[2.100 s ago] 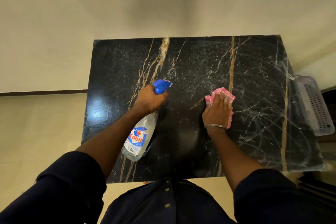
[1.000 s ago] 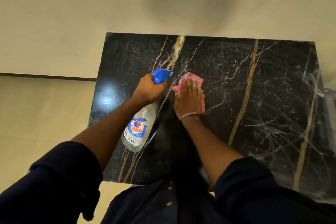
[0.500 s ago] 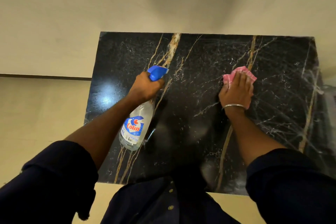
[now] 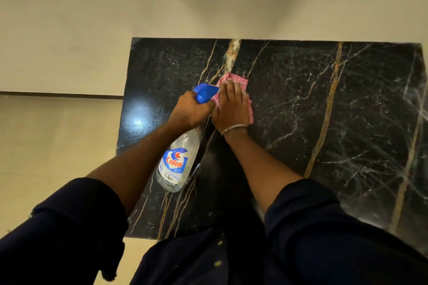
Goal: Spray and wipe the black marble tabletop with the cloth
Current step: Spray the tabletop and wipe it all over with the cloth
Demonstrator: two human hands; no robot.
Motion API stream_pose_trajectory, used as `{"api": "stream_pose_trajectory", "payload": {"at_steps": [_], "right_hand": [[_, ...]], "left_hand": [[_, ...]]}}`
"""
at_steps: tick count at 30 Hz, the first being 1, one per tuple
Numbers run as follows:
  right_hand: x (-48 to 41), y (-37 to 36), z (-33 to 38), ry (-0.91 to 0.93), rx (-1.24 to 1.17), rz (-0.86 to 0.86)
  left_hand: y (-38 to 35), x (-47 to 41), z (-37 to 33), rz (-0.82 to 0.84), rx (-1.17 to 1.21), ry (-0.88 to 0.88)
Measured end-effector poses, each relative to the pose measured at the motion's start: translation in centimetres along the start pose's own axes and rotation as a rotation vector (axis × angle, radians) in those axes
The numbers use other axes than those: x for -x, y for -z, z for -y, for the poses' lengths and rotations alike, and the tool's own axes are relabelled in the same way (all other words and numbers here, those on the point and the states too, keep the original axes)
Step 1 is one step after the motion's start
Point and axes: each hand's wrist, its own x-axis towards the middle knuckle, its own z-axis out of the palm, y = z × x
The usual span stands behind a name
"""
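Black marble tabletop (image 4: 301, 90): glossy slab, gold and white veins running from far edge to near edge; pale streaks toward the right edge, light glare near the left edge.
Cloth (image 4: 234, 81): pink, checked, folded; flat on the table's left half, nearer the far edge.
Right hand (image 4: 231, 109): fingers straight, pressing the cloth.
Left hand (image 4: 190, 111): clenched round the neck of the spray bottle (image 4: 178, 159), which has a clear body and a blue head touching the cloth.

The spray bottle (image 4: 177, 161) label reads "Colin" and "5X".
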Motion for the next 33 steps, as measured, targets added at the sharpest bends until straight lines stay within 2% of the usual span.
{"api": "stream_pose_trajectory", "payload": {"at_steps": [4, 7, 12, 14, 18, 27, 31, 33], "right_hand": [[-0.4, 0.3, -3.1, 0.111, 0.037, -0.011], [-1.1, 0.4, -8.4, -0.067, 0.009, -0.102], [-1.2, 2.1, -18.7, -0.371, 0.021, -0.161], [-1.1, 2.5, -19.7, -0.465, -0.001, -0.185], [-2.8, 2.1, -16.0, -0.606, -0.048, -0.175], [-6.2, 0.8, -2.1, -0.052, 0.053, -0.053], [-6.7, 1.2, -3.4, 0.087, 0.101, -0.029], [-7.3, 1.4, -5.9, 0.076, 0.103, -0.052]], "left_hand": [[0.8, -1.1, -0.3, 0.041, 0.006, -0.021], [1.2, -2.3, -0.4, 0.083, 0.007, -0.029], [1.0, -3.9, -0.3, 0.125, 0.018, -0.036], [0.9, -4.3, -0.4, 0.129, 0.03, -0.032], [0.7, -5.2, -0.3, 0.129, 0.059, -0.006], [0.6, -7.0, -1.8, 0.064, 0.05, -0.033], [0.8, -8.1, -2.4, 0.07, 0.04, -0.019], [1.1, -8.6, -2.6, 0.092, 0.044, -0.038]]}}
